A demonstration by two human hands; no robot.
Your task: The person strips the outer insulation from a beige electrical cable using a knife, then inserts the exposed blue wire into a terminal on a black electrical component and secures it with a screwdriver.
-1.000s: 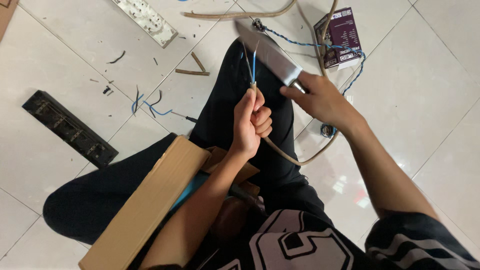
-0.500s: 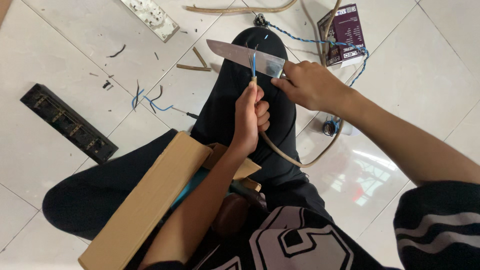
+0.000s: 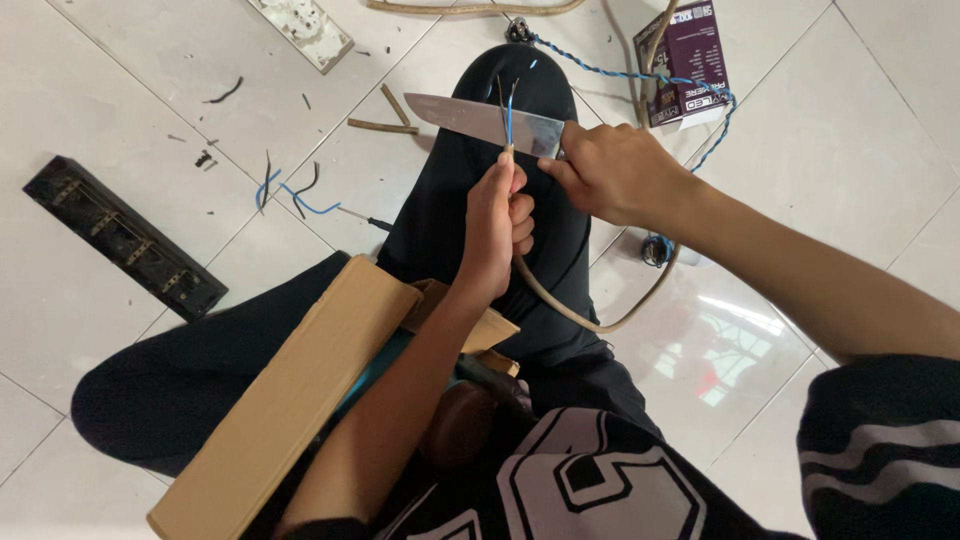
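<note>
Now, in the head view, the left hand (image 3: pixel 498 222) is closed tight around a beige cable (image 3: pixel 570 310) and holds its end upright above the person's black-clad knee (image 3: pixel 520 80). From the top of the fist a thin blue wire (image 3: pixel 508 118) and a dark one stand up. The right hand (image 3: pixel 612 172) is clamped on the handle of a knife (image 3: pixel 487 120), and the blade lies flat across the wires, its tip pointing to the person's left. Compared with one second ago the blade has turned: it was then slanting upward, and now it is nearly level and sits against the bare wires just above the fist; the right hand has also come a little closer to the left one. It seems the cutting edge is now placed where the cable cover ends, so the stripping looks to be in its middle. Below the fist the cable makes a loop toward the floor at the person's right. A cardboard box (image 3: pixel 290 400) rests on the lap. The floor (image 3: pixel 850 140) is of white glossy tiles. On it lie a black terminal strip (image 3: pixel 120 238), short blue wire scraps (image 3: pixel 295 195), a white socket plate (image 3: pixel 302 30), a purple box (image 3: pixel 690 62) and a twisted blue cord (image 3: pixel 610 70). Window light reflects on the tiles at the right.
</note>
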